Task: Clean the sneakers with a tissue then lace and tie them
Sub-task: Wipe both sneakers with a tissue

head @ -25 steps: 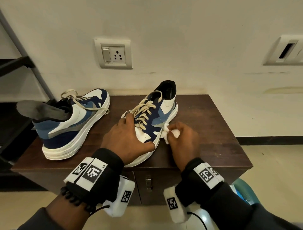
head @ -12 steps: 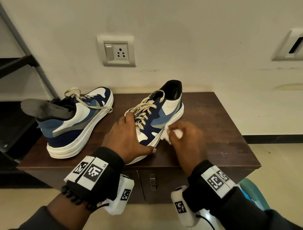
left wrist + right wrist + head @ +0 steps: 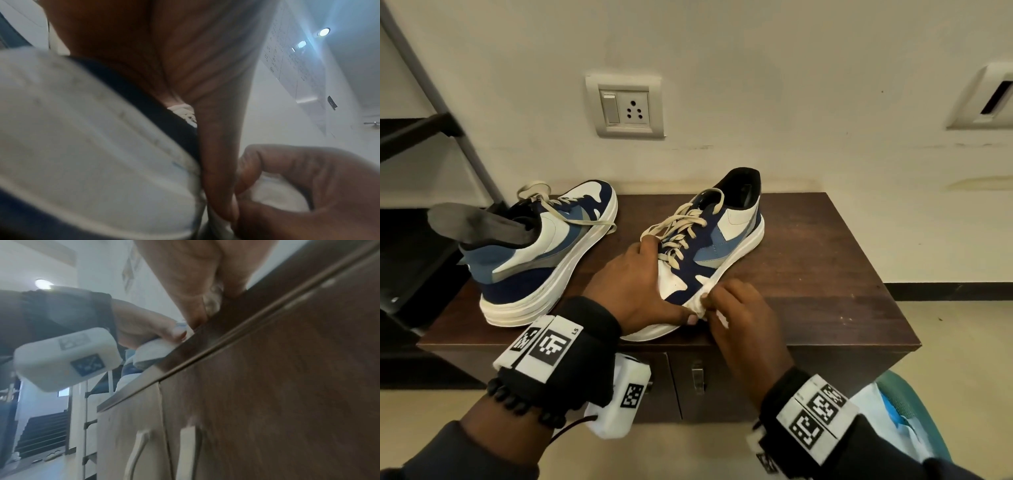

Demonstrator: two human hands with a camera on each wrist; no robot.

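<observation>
Two blue-and-white sneakers stand on a dark wooden cabinet top (image 3: 825, 274). The right sneaker (image 3: 722, 240) points its toe at me; its cream laces (image 3: 681, 229) are threaded loosely. My left hand (image 3: 633, 287) grips its toe from above, thumb along the sole edge. My right hand (image 3: 736, 308) pinches a crumpled white tissue (image 3: 700, 303) against the sneaker's white sole near the toe. The left wrist view shows the toe (image 3: 92, 138) close up and the tissue (image 3: 273, 194) in the right hand's curled fingers. The left sneaker (image 3: 544, 246) stands apart, a grey insole (image 3: 479, 224) sticking out of it.
A wall with a switch socket (image 3: 625, 106) rises just behind the cabinet. A dark metal rack (image 3: 421, 137) stands at the left. The cabinet front has two drawers with handles (image 3: 697, 375). A teal and white object (image 3: 893, 418) lies on the floor at the lower right.
My right hand has slid the tissue along the sole from the sneaker's middle toward the toe, close to my left thumb. The left hand keeps its grip on the toe.
</observation>
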